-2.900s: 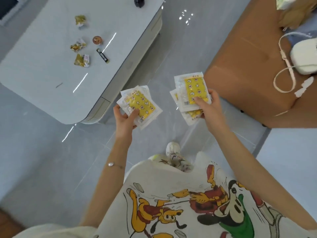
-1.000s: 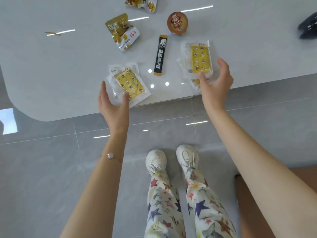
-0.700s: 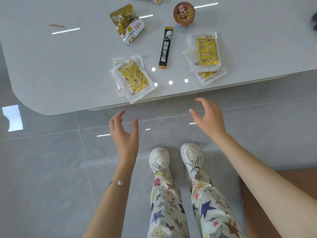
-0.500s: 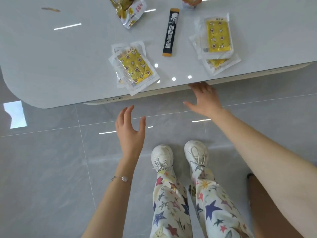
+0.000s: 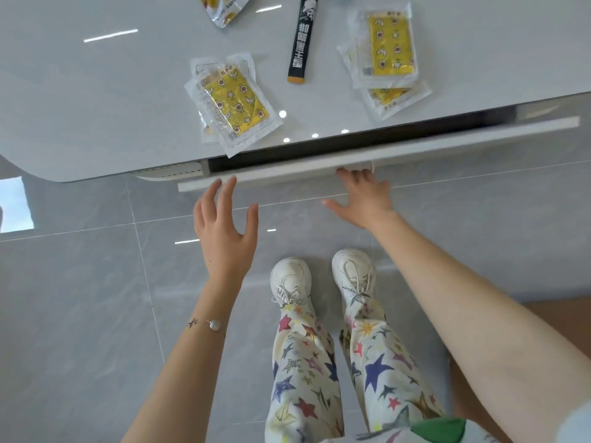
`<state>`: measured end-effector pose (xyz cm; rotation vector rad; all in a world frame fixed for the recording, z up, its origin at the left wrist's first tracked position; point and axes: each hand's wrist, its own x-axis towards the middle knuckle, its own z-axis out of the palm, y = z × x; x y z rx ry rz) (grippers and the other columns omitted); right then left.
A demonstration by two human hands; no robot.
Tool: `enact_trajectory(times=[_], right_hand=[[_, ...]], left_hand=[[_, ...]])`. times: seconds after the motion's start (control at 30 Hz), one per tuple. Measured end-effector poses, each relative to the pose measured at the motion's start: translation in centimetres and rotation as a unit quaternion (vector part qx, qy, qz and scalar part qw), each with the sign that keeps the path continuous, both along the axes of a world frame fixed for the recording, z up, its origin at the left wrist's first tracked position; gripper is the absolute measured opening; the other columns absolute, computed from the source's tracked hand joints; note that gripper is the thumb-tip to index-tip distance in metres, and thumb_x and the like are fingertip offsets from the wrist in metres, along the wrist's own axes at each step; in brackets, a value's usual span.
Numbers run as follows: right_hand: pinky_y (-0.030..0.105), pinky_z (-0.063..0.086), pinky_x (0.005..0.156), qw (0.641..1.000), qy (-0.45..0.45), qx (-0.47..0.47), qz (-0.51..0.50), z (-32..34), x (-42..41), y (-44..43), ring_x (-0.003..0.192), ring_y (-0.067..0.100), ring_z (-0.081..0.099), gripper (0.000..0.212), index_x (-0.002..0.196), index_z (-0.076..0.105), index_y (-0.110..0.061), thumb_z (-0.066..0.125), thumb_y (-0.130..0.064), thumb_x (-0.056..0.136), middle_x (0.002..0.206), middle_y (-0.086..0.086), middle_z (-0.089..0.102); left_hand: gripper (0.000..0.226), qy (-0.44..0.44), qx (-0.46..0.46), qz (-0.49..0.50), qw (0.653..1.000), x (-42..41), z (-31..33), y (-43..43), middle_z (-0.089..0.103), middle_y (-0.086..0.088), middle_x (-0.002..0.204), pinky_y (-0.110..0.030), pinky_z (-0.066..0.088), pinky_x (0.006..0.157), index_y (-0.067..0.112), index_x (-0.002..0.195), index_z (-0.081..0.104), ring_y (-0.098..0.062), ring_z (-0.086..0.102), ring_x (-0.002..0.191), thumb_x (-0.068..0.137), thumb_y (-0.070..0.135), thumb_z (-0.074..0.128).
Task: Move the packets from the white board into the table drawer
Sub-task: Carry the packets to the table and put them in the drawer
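Observation:
Two small stacks of clear packets with yellow patterned inserts lie on the white table top [image 5: 96,100]: the left stack [image 5: 235,103] near the front edge, the right stack [image 5: 385,59] further right. Under the front edge the drawer front [image 5: 447,140] stands pulled out a little, with a dark gap behind it. My right hand [image 5: 363,199] has its fingertips hooked on the drawer front's lower edge. My left hand [image 5: 225,225] is open, fingers spread, its fingertips just reaching the drawer front's left end.
A black stick sachet [image 5: 302,39] lies between the two stacks, and a gold snack packet [image 5: 224,6] is at the top edge. Below are grey floor tiles [image 5: 80,298], my white shoes [image 5: 291,279], and a brown surface [image 5: 550,311] at the right.
Both hands let go of the packet stacks on the table and dropped below its edge. My right hand took the drawer front, and the drawer has come out a little.

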<state>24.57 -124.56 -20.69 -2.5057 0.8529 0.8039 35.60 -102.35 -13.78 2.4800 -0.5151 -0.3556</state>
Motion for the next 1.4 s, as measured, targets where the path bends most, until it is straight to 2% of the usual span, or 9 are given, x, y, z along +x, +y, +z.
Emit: enact_trajectory(times=[0.13,0.27,0.67,0.77,0.83,0.93,1.03,1.13,1.4], right_hand=[[0.053,0.029,0.105,0.998,0.052,0.029,-0.009,1.0,-3.8,2.9,0.143,0.027,0.024,0.077,0.148,0.026,-0.027,0.039,-0.071,0.086,0.152,0.006,0.033],[0.053,0.025,0.11,0.992,0.107,0.067,0.007,1.9,-6.8,4.8,0.145,0.025,0.018,0.079,0.15,0.022,-0.027,0.03,-0.074,0.087,0.157,0.004,0.025],[0.049,0.025,0.111,0.979,0.177,0.101,0.025,4.4,-8.1,5.8,0.142,0.027,0.026,0.085,0.149,0.027,-0.022,0.025,-0.078,0.085,0.153,0.006,0.034],[0.044,0.036,0.1,0.978,0.174,0.113,0.018,6.2,-7.5,5.6,0.131,0.028,0.041,0.085,0.141,0.04,-0.019,0.026,-0.08,0.084,0.141,0.009,0.049],[0.038,0.042,0.091,0.982,0.153,0.109,0.024,7.9,-7.3,5.3,0.121,0.026,0.051,0.082,0.135,0.048,-0.018,0.029,-0.079,0.084,0.13,0.007,0.058],[0.034,0.048,0.088,0.985,0.11,0.129,-0.01,10.7,-6.9,4.8,0.113,0.023,0.058,0.076,0.13,0.056,-0.022,0.035,-0.078,0.083,0.125,0.001,0.063],[0.033,0.046,0.091,0.986,0.026,0.15,-0.069,14.1,-5.2,3.2,0.117,0.019,0.057,0.067,0.131,0.055,-0.026,0.041,-0.073,0.085,0.128,-0.004,0.061],[0.034,0.043,0.094,0.977,-0.065,0.155,-0.134,16.7,-2.1,0.0,0.123,0.015,0.052,0.062,0.136,0.048,-0.028,0.045,-0.066,0.088,0.135,-0.008,0.056],[0.034,0.042,0.091,0.929,-0.254,0.012,-0.27,13.9,6.2,-7.9,0.117,0.022,0.043,0.063,0.139,0.044,-0.021,0.058,-0.053,0.086,0.131,0.003,0.049]], left_hand=[[0.048,0.018,-0.003,0.011,1.0,-1.1,0.4,0.5,0.044,-0.003,0.139,-0.023,0.022,0.109,0.023,0.14,0.044,-0.02,0.036,0.13,0.095,0.04,0.048],[0.048,0.042,0.011,0.016,0.999,-2.4,-0.2,1.0,0.044,-0.002,0.138,-0.034,0.031,0.107,0.024,0.14,0.044,-0.019,0.036,0.129,0.095,0.04,0.048],[0.047,0.071,0.031,0.015,0.997,-3.7,-0.1,-0.4,0.042,0.001,0.14,-0.033,0.029,0.106,0.029,0.14,0.041,-0.017,0.035,0.131,0.096,0.042,0.047],[0.045,0.068,0.03,0.016,0.997,-2.9,0.7,-1.0,0.043,0.0,0.141,-0.032,0.028,0.106,0.027,0.139,0.042,-0.019,0.035,0.131,0.096,0.039,0.049],[0.044,0.067,0.02,0.022,0.997,-2.2,1.7,-1.5,0.044,-0.002,0.14,-0.031,0.027,0.106,0.024,0.139,0.044,-0.019,0.035,0.132,0.097,0.034,0.051],[0.042,0.072,0.004,0.041,0.997,-0.8,3.6,-2.6,0.045,-0.003,0.138,-0.035,0.03,0.109,0.021,0.136,0.046,-0.02,0.036,0.131,0.096,0.032,0.052],[0.042,0.099,-0.027,0.076,0.992,0.9,5.4,-3.9,0.046,0.003,0.133,-0.042,0.036,0.108,0.024,0.134,0.046,-0.019,0.039,0.128,0.094,0.035,0.053],[0.041,0.131,-0.056,0.132,0.981,2.8,7.0,-5.4,0.044,0.009,0.126,-0.033,0.037,0.101,0.026,0.133,0.046,-0.014,0.042,0.121,0.094,0.033,0.056],[0.051,0.11,-0.036,0.181,0.977,8.2,5.6,-8.4,0.043,-0.004,0.138,-0.031,0.03,0.105,0.021,0.134,0.048,-0.021,0.034,0.13,0.088,0.035,0.065]])
